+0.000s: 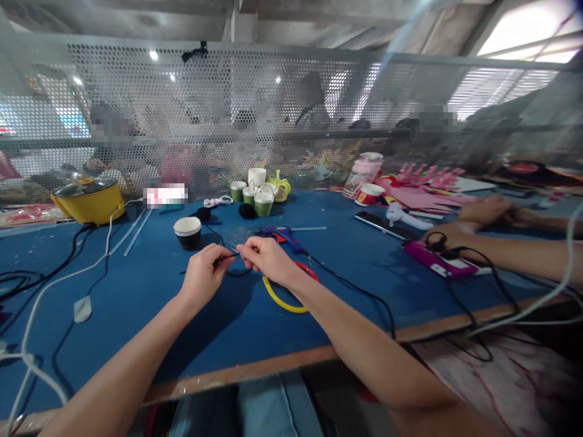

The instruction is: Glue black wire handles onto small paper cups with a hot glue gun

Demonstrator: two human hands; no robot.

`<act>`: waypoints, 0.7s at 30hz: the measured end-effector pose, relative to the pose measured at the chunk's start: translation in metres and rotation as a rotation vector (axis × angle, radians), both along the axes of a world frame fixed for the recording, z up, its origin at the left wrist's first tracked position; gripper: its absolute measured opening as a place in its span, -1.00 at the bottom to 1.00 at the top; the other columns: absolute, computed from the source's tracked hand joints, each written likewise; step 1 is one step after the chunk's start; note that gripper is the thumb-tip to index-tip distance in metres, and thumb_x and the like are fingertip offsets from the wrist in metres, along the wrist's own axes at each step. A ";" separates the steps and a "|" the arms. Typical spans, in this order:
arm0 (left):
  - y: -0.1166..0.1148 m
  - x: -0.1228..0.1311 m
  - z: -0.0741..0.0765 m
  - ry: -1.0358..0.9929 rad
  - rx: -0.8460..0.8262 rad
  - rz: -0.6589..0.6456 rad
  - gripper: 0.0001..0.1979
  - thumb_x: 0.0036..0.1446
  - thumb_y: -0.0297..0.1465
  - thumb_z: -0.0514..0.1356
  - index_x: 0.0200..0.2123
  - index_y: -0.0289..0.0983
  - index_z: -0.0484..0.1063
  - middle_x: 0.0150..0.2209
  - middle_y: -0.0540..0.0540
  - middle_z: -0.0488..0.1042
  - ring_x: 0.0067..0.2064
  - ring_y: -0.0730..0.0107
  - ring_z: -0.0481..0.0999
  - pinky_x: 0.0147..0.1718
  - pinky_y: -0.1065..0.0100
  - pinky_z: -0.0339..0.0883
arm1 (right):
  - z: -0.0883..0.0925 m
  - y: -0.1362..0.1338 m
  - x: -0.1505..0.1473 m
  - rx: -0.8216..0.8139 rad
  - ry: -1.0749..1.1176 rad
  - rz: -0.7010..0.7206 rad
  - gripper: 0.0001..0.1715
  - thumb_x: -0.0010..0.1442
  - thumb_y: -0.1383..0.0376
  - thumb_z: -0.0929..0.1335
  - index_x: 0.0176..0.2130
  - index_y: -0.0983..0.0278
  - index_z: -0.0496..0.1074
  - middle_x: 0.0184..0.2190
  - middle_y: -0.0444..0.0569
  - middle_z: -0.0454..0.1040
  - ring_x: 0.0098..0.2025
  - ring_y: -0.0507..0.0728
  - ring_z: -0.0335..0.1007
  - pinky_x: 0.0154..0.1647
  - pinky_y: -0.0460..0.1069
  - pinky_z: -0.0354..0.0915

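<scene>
Above the blue table, my left hand (207, 270) pinches a thin black cord-like piece (231, 255), its exact kind too small to make out. Close beside it, my right hand (264, 256) is closed with thumb and fingers pressed together at the other end of that piece. Just behind my right hand lies a blue glue gun (286, 235), with a clear glue stick (310, 229) at its far side. A red and yellow ring (285, 303) rests partly under my right forearm. A black paper cup with a white inside (187, 233) stands behind my left hand.
Green cups (263, 203) and a black ball (246, 210) stand toward the mesh divider (204, 121). A yellow electric pot (93, 203) and white cables are at left. A phone (382, 226), a purple box (437, 260) and another person's hands (485, 212) are at right.
</scene>
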State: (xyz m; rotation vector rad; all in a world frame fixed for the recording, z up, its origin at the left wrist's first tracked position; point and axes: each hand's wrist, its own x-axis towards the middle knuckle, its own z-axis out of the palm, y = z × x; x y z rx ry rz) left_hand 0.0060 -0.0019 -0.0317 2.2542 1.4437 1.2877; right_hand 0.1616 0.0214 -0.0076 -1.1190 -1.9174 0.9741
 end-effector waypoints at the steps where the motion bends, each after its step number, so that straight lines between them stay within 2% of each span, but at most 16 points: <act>1: 0.000 -0.001 0.001 0.015 -0.003 0.003 -0.88 0.06 -0.42 0.10 -0.43 -0.31 0.42 -0.48 -0.05 0.43 -0.51 0.51 0.33 -0.52 0.48 0.17 | 0.000 0.001 0.001 0.007 0.001 -0.007 -0.66 0.10 0.17 0.24 -0.59 0.30 0.22 -0.69 -0.16 0.30 -0.68 -0.09 0.12 -0.64 -0.16 0.08; 8: 0.005 -0.008 0.003 0.076 0.035 0.035 -0.85 0.08 -0.44 0.08 -0.35 -0.28 0.46 -0.41 -0.07 0.50 -0.42 0.43 0.43 -0.44 0.46 0.23 | -0.001 0.013 0.014 0.061 0.058 -0.036 -0.73 0.11 0.16 0.25 -0.49 0.29 0.23 -0.60 -0.12 0.36 -0.60 -0.04 0.24 -0.60 -0.12 0.20; 11: 0.005 -0.008 0.001 0.114 0.073 0.048 -0.84 0.09 -0.45 0.07 -0.36 -0.29 0.46 -0.42 -0.08 0.49 -0.41 0.41 0.45 -0.44 0.45 0.24 | -0.001 0.013 0.015 0.339 -0.021 -0.037 -0.80 0.10 0.20 0.28 -0.32 0.31 0.32 -0.39 -0.01 0.44 -0.39 0.04 0.35 -0.40 -0.06 0.28; 13: 0.005 -0.007 0.000 0.139 0.097 0.032 -0.83 0.10 -0.44 0.06 -0.36 -0.29 0.46 -0.43 -0.08 0.49 -0.42 0.41 0.45 -0.45 0.44 0.25 | -0.003 0.012 0.013 0.532 -0.144 0.009 -0.80 0.08 0.27 0.32 -0.25 0.29 0.36 -0.29 0.01 0.45 -0.26 0.08 0.35 -0.26 -0.03 0.25; 16: 0.006 -0.008 0.001 0.178 0.137 0.023 -0.84 0.10 -0.42 0.08 -0.33 -0.29 0.45 -0.41 -0.09 0.49 -0.38 0.38 0.46 -0.41 0.43 0.26 | -0.006 0.011 0.009 0.606 -0.318 0.060 -0.88 0.12 0.33 0.29 -0.37 0.29 0.42 -0.45 -0.04 0.47 -0.34 0.07 0.34 -0.27 -0.05 0.23; 18: 0.008 -0.012 0.002 0.222 0.162 0.076 -0.85 0.07 -0.40 0.12 -0.30 -0.29 0.44 -0.40 -0.10 0.49 -0.35 0.33 0.46 -0.38 0.39 0.27 | -0.008 0.012 0.009 0.617 -0.331 0.009 -0.83 0.15 0.34 0.27 -0.42 0.29 0.43 -0.50 -0.06 0.47 -0.40 0.05 0.33 -0.33 -0.07 0.22; 21: 0.012 -0.019 0.005 0.273 0.187 0.199 -0.83 0.02 -0.39 0.16 -0.27 -0.29 0.44 -0.39 -0.12 0.50 -0.32 0.26 0.46 -0.35 0.33 0.25 | -0.008 0.016 0.013 0.683 -0.284 -0.093 -0.85 0.13 0.35 0.28 -0.41 0.28 0.43 -0.46 -0.08 0.49 -0.38 0.04 0.33 -0.32 -0.08 0.21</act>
